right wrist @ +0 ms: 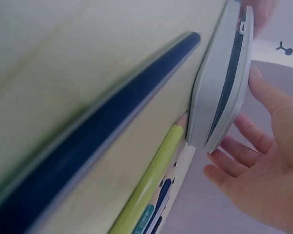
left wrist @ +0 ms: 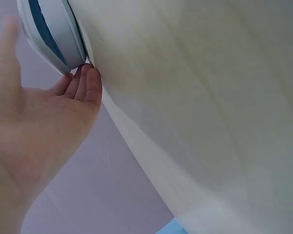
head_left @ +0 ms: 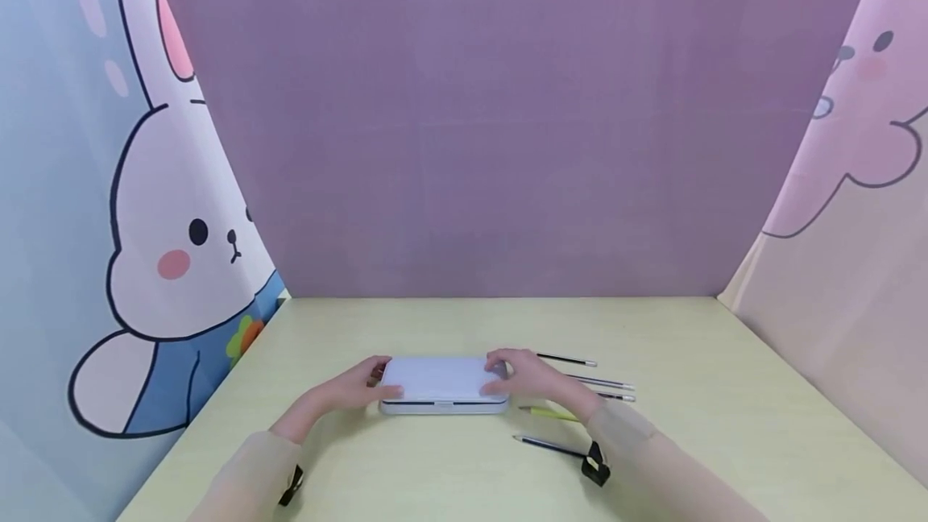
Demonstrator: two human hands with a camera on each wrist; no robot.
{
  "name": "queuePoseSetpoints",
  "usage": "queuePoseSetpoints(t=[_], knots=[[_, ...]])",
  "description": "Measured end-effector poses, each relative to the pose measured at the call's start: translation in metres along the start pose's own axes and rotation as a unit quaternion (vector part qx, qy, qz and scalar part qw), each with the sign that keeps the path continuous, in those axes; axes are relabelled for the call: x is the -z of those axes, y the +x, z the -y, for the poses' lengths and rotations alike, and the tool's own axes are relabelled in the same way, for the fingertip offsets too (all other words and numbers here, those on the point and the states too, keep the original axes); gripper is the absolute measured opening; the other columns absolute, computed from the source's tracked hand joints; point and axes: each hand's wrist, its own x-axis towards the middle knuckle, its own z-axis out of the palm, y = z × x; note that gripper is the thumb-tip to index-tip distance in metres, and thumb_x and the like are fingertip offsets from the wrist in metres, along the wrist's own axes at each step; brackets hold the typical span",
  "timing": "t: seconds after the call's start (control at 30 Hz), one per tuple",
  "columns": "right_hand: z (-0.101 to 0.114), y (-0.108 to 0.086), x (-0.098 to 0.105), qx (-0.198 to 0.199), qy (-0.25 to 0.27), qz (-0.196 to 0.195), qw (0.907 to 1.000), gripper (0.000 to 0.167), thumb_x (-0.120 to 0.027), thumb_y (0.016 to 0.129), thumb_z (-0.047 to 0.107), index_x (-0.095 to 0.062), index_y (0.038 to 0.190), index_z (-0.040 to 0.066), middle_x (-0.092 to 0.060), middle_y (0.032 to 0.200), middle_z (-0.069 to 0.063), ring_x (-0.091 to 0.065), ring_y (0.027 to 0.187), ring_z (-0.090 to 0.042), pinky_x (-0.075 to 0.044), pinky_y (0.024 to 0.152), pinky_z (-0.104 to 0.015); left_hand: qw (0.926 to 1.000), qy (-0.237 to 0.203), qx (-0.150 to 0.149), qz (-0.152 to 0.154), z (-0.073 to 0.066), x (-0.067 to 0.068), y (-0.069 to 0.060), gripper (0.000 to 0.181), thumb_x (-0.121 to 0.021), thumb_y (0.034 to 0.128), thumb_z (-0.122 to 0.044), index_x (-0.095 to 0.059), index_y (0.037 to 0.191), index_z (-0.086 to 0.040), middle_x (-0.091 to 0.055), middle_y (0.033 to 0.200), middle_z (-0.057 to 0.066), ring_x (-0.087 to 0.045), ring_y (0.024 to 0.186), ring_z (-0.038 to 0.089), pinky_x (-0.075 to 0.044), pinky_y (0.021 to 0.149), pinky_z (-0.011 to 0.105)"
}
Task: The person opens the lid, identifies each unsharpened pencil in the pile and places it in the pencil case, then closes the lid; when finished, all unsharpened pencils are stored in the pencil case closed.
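A white pencil case [head_left: 442,381] lies flat on the table, with a dark slit between lid and base and a small clasp at the front. My left hand [head_left: 355,387] grips its left end, thumb on the lid. In the left wrist view, the fingers [left wrist: 93,87] curl against the end of the case [left wrist: 66,36]. At the opposite end, my right hand [head_left: 535,377] holds the case with its thumb on top. The right wrist view shows those fingers [right wrist: 239,151] at the lid's edge and the dark slit along the side.
Right of the case lie a yellow-green pencil [head_left: 554,413] and several dark or striped pencils [head_left: 605,383], partly behind the right forearm. A dark pencil [head_left: 547,446] lies nearer, by the right wrist's black strap [head_left: 596,470]. A purple cloth [head_left: 500,143] hangs behind the table.
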Motion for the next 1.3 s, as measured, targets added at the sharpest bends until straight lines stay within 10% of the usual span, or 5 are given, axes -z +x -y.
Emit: queuePoseSetpoints(t=[0.47, 1.3], knots=[[-0.002, 0.001, -0.008, -0.017, -0.035, 0.004, 0.9992, 0.07, -0.07, 0.082, 0.038, -0.045, 0.136, 0.0, -0.044, 0.142, -0.018, -0.04, 0.131, -0.036, -0.032, 0.11, -0.049, 0.9997, 0.021, -0.009, -0.01, -0.003, 0.0, 0.001, 0.085, -0.073, 0.0793, -0.04, -0.034, 0.137, 0.009, -0.05, 0.128, 0.018, -0.05, 0.114, 0.029, -0.044, 0.098, 0.046], [-0.011, 0.011, 0.019, 0.033, -0.049, 0.004, 0.9983, 0.053, -0.061, 0.091, 0.032, -0.049, 0.134, 0.003, -0.045, 0.142, -0.015, -0.039, 0.132, -0.035, -0.033, 0.109, -0.051, 0.9983, 0.051, -0.027, -0.009, -0.006, 0.011, 0.0, 0.081, -0.065, 0.0863, -0.042, -0.034, 0.137, 0.013, -0.052, 0.128, 0.026, -0.054, 0.113, 0.036, -0.047, 0.095, 0.048]])
